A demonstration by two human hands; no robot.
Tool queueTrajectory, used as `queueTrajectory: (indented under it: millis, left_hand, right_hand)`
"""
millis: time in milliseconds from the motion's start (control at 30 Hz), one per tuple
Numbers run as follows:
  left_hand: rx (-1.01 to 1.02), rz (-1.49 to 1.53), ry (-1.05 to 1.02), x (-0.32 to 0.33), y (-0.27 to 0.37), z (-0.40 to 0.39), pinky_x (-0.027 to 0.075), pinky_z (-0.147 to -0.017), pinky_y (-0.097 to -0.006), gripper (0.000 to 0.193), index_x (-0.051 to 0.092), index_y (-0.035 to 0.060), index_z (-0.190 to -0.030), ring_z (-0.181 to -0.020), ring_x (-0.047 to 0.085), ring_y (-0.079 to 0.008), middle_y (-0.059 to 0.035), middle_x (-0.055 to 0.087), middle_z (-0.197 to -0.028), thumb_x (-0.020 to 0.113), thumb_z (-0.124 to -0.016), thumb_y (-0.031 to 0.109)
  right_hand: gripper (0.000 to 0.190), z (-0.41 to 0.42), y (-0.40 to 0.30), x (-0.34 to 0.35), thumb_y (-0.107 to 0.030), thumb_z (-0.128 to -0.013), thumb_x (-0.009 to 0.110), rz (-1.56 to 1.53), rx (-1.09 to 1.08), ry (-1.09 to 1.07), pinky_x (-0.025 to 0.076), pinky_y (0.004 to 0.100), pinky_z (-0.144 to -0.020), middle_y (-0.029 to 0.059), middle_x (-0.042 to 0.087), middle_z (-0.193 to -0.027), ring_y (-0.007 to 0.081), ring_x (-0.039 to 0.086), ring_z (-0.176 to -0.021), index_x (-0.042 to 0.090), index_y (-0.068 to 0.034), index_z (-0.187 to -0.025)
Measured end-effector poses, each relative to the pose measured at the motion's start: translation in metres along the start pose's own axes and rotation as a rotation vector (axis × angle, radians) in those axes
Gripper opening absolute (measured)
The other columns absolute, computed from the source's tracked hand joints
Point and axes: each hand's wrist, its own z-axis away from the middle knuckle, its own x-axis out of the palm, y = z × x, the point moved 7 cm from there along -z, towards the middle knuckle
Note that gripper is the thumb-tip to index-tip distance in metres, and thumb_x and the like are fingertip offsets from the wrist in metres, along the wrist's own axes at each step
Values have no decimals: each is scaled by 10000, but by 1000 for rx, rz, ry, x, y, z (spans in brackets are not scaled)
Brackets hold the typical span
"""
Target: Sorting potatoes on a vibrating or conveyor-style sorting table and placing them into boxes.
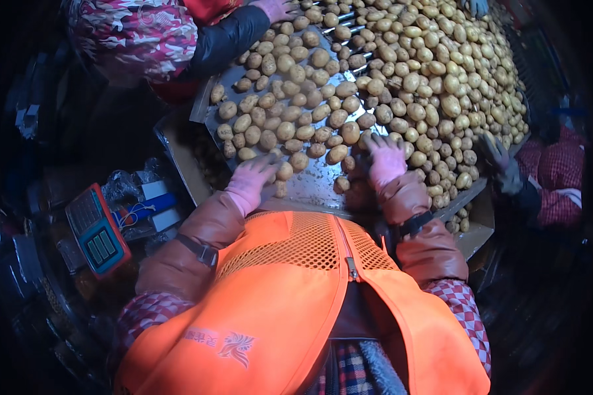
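My left hand (252, 180), in a pink glove with darkened fingers, reaches over the near left edge of a metal sorting table (316, 190). Its slightly blurred fingers lie beside a few loose potatoes (299, 161), with nothing visibly gripped. At the foot of a large potato heap (425, 94), my right hand (386, 160) wears a matching glove. The fingers of that hand are spread and rest against potatoes at the heap's edge. Soil marks the bare metal between my hands, and more potatoes are scattered across the table beyond them.
A co-worker's gloved hand (276, 9) reaches in at the top left. Another co-worker's glove (504, 165) is at the heap's right side, and a blue glove (476, 7) at the top. Cardboard boxes (183, 160) stand below the table's sides. A digital scale (99, 232) sits left.
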Motion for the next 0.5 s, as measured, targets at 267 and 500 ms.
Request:
queueTrajectory:
  millis: [267, 500]
  left_hand:
    - [-279, 379, 77, -6, -37, -10, 493, -918, -370, 284, 679, 120, -1138, -1059, 616, -333, -150, 629, -1180, 613, -862, 120]
    - [-202, 372, -271, 9, -5, -33, 496, -890, -390, 394, 671, 138, -1163, -1042, 613, -347, -133, 656, -1099, 581, -799, 14]
  right_hand:
    - [281, -20, -28, -5, -181, -793, 645, -489, -70, -102, 470, 427, -883, 95, 668, -1039, 310, 617, -1010, 672, -161, -1072]
    - [398, -86, -90, 23, -97, -838, 568, -219, -33, -399, 530, 463, -816, 232, 536, -1264, 383, 617, -1066, 577, -140, -1234]
